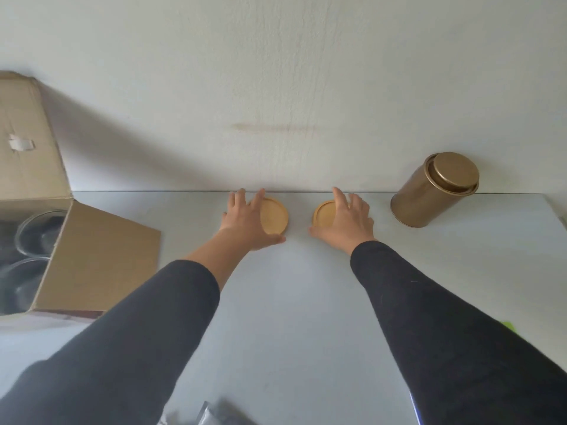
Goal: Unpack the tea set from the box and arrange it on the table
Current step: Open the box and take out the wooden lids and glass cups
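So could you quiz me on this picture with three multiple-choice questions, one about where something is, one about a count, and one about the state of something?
1. Where does the gold tin stand?
A. inside the cardboard box
B. at the far right of the table, by the wall
C. between the two hands

2. How many round wooden coasters lie on the table?
A. one
B. two
C. four

3. What state is the cardboard box in?
A. taped shut
B. flattened
C. open, with glassware still inside

Answers:
1 B: the tin sits right of both hands, against the wall.
2 B: the left coaster lies under the left hand and the right coaster under the right hand, fingers laid flat.
3 C: its flap hangs open and the glassware shows within.
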Demonstrator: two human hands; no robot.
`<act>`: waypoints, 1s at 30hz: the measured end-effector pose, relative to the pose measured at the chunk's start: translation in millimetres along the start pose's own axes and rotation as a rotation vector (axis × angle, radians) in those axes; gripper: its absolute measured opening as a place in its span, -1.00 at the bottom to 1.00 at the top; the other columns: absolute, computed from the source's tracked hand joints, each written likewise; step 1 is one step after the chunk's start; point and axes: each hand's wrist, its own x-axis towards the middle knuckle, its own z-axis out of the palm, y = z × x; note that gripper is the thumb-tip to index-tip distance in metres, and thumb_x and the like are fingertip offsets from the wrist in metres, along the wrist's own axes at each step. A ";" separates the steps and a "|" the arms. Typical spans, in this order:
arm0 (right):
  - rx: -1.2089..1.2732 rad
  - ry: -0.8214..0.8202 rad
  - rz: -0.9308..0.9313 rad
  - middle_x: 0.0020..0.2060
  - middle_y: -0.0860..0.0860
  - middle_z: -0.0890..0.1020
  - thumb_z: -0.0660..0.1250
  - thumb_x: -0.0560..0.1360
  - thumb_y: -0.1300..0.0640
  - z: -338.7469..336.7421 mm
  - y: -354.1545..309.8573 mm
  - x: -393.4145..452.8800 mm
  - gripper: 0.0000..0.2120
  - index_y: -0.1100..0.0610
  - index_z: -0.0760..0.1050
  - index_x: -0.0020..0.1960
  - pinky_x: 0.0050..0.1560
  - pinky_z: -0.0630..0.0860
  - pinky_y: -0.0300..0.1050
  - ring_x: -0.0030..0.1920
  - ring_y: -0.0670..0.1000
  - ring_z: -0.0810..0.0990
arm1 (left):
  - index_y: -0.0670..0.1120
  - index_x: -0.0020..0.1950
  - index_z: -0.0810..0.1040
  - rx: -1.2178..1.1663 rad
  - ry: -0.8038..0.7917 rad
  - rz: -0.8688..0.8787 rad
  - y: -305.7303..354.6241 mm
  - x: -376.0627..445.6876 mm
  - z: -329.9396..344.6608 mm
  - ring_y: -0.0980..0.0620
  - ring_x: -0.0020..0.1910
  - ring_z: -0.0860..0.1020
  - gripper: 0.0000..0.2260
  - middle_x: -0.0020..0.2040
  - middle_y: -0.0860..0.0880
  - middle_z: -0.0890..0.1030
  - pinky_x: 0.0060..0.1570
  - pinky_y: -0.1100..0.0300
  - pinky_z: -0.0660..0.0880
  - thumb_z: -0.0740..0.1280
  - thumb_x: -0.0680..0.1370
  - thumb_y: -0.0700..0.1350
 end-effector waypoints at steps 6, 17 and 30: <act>0.050 0.115 -0.052 0.45 0.11 0.14 0.35 0.43 -0.15 -23.3 -40.8 -31.1 -0.23 0.02 0.07 0.50 0.35 0.22 0.08 0.47 0.13 0.06 | 0.02 0.55 -0.02 0.033 0.078 -0.005 -26.1 -30.4 -50.2 -0.12 0.54 -0.10 -0.14 0.53 -0.13 -0.03 0.46 -0.06 0.14 0.37 0.42 0.24; 0.124 0.224 -0.146 0.34 0.08 0.32 0.32 0.43 -0.09 -20.5 -205.9 -140.3 -0.37 0.06 0.23 0.42 0.30 0.25 0.04 0.40 0.12 0.20 | -0.01 0.54 0.05 0.073 0.255 0.090 -161.3 -124.7 -152.8 -0.09 0.55 -0.04 -0.30 0.54 -0.11 0.02 0.47 -0.03 0.18 0.29 0.52 0.17; -0.220 0.158 -0.290 0.22 0.05 0.43 0.30 0.34 -0.33 82.0 -347.8 -223.9 -0.38 0.12 0.49 0.18 0.19 0.32 0.09 0.32 0.11 0.25 | 0.02 0.57 -0.13 0.173 0.167 0.042 -341.9 -183.3 -120.1 -0.10 0.55 -0.23 -0.38 0.58 -0.02 -0.18 0.49 -0.18 -0.04 0.09 0.61 0.13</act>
